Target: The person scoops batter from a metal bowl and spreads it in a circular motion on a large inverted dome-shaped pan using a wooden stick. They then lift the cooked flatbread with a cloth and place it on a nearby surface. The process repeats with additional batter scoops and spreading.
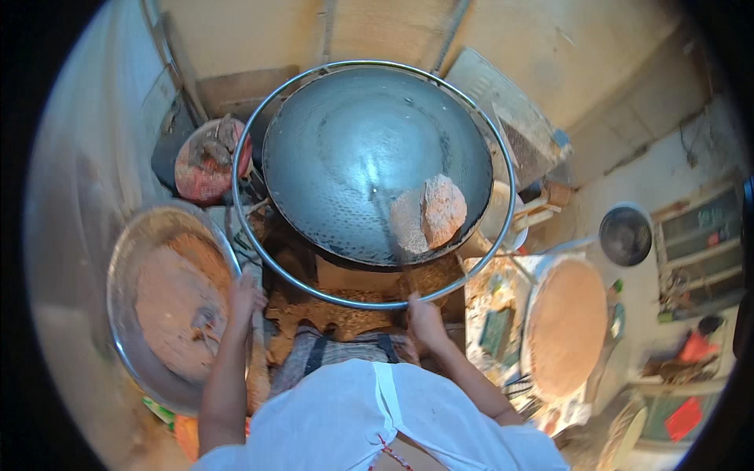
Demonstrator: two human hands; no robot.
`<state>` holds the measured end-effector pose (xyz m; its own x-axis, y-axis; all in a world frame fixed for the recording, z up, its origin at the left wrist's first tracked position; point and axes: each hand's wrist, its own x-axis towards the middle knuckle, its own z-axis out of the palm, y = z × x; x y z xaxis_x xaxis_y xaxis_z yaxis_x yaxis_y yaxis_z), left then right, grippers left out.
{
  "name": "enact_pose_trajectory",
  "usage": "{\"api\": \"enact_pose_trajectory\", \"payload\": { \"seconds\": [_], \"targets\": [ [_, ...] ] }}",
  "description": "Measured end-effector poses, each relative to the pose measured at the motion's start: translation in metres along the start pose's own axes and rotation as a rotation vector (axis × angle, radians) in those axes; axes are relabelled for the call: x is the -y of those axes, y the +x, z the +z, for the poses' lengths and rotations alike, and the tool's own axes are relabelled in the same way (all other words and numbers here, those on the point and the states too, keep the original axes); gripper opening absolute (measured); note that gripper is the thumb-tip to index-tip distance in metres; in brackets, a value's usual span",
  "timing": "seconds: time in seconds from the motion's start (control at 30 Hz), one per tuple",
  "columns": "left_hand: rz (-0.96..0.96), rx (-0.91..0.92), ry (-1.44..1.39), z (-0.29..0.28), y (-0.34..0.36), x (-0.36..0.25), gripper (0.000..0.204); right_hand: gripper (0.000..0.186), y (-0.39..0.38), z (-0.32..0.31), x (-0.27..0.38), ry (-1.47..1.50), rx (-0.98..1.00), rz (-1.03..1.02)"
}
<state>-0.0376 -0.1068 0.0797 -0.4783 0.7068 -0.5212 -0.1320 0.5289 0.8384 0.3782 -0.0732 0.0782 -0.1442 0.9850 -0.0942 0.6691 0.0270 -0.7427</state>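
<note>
My left hand [245, 302] is blurred at the right rim of a metal basin [124, 290] of pinkish powder [173, 298]; I cannot tell whether it grips anything. My right hand [424, 318], below the front of a steel ring, is closed on a thin, blurred dark handle [407, 279] that reaches up toward the large dark round pan [330, 157]. A lump of pale pinkish powder or dough [442, 210] sits on the pan's right side, with scattered powder beside it. The tool's far end is indistinct. The steel ring [357, 301] surrounds the pan.
A red container [196, 177] with grey material stands back left. At right, a cluttered board [487, 290] bears a round tray [565, 322] covered in pinkish powder. A black round basket or fan [624, 234] and a shelved window or cabinet [699, 243] are farther right. Loose brown material lies below the pan.
</note>
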Motion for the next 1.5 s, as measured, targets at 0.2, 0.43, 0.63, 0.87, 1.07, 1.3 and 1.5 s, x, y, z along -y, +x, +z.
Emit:
{"api": "enact_pose_trajectory", "payload": {
  "seconds": [0.2,0.43,0.63,0.87,1.07,1.3,1.5],
  "targets": [
    [-0.055,-0.486,-0.132,0.117,0.047,0.02,0.049,0.06,0.038,-0.043,0.034,0.308,-0.052,0.549],
    [0.071,-0.449,-0.16,0.105,0.075,0.046,0.045,0.06,0.078,-0.088,-0.015,-0.267,0.011,0.376],
    [0.17,-0.463,0.022,0.084,0.107,0.016,0.049,0.06,-0.007,-0.047,-0.037,-0.313,-0.058,0.116],
    [0.341,-0.683,0.341,0.038,0.127,0.016,0.059,0.065,0.05,-0.052,-0.001,-0.078,-0.024,0.249],
    [0.098,-0.325,-0.243,0.118,0.033,0.04,0.047,0.063,0.05,-0.079,-0.026,-0.12,0.027,0.397],
    [0.241,-0.418,-0.082,0.108,0.059,0.02,0.044,0.061,-0.003,-0.057,-0.037,-0.104,-0.1,0.201],
    [0.538,-0.586,0.116,0.056,0.098,0.035,0.059,0.059,0.043,-0.053,0.02,0.299,-0.054,0.457]
  ]
}}
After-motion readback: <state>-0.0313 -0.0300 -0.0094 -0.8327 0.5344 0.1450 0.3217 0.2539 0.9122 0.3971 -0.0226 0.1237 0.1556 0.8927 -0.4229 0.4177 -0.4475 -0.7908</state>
